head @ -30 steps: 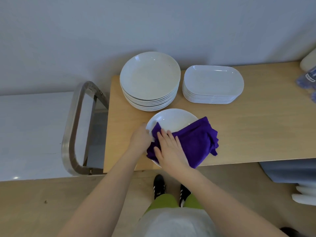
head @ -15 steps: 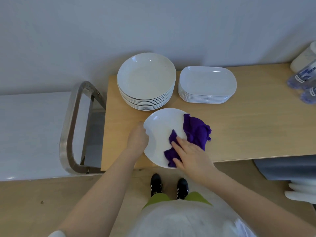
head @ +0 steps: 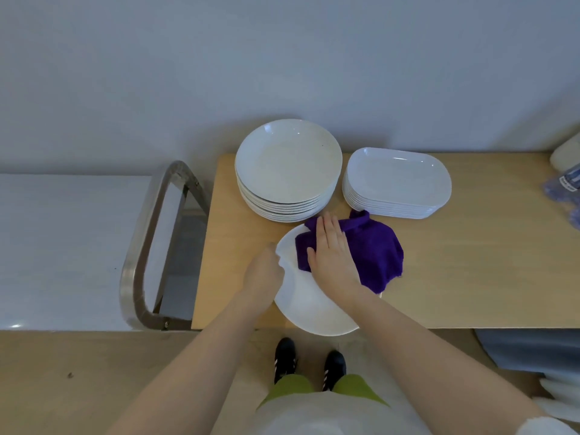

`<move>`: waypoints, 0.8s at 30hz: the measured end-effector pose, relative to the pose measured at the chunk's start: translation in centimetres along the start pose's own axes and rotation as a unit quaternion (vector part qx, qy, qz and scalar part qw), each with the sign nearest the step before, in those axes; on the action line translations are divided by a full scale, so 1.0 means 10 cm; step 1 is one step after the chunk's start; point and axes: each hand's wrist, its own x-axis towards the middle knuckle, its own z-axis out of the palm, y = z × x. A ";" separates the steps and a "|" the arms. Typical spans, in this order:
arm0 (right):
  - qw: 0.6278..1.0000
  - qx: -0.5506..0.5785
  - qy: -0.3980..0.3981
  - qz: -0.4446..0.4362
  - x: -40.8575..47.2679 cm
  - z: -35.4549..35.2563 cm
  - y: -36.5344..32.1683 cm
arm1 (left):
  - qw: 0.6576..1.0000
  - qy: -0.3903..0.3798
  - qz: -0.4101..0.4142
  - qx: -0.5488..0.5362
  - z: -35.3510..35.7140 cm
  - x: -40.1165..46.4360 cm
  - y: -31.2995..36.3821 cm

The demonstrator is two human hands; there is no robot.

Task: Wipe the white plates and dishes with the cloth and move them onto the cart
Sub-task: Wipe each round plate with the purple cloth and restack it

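Note:
A white round plate (head: pixel 310 312) lies at the front edge of the wooden table (head: pixel 470 271), partly overhanging it. My left hand (head: pixel 265 273) grips the plate's left rim. My right hand (head: pixel 332 255) lies flat, fingers extended, pressing a purple cloth (head: pixel 373 252) onto the plate's far half. Behind it stands a stack of several round white plates (head: pixel 287 164). To the right of that is a stack of several oblong white dishes (head: pixel 397 180). The cart (head: pixel 62 246), with a white top and a steel handle (head: pixel 147 233), stands left of the table.
Plastic water bottles (head: pixel 565 189) and a white roll (head: pixel 565 152) lie at the table's right end. A grey wall runs directly behind the table. My black shoes (head: pixel 309 365) are on the floor below the table's front edge. White and blue-grey items sit low at the right.
My right hand has swept the cloth from the plate's near right part up to its far half, spreading it out. My left hand kept its hold on the rim.

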 end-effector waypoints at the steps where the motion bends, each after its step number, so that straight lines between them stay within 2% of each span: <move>1: 1.000 -0.002 -0.001 0.002 0.00 0.04 -0.08 | 1.000 0.000 -0.003 0.000 0.00 0.00 0.00; 6: 0.999 -0.051 0.001 -0.002 -0.04 0.15 -0.30 | 1.000 -0.004 -0.007 -0.019 -0.02 0.00 0.01; 9: 0.994 -0.110 0.004 -0.011 -0.02 0.12 -0.16 | 1.000 -0.007 -0.001 -0.024 -0.02 0.00 -0.01; 13: 0.990 -0.137 0.013 0.039 0.05 -0.03 0.13 | 0.999 -0.021 0.020 -0.016 -0.02 0.00 -0.03; 19: 0.989 -0.101 0.051 0.091 -0.10 -0.19 0.34 | 0.999 -0.028 0.030 -0.023 -0.03 -0.03 -0.01; 24: 0.988 -0.068 0.042 0.133 -0.31 -0.16 0.45 | 0.998 -0.004 0.014 -0.056 -0.01 -0.05 0.01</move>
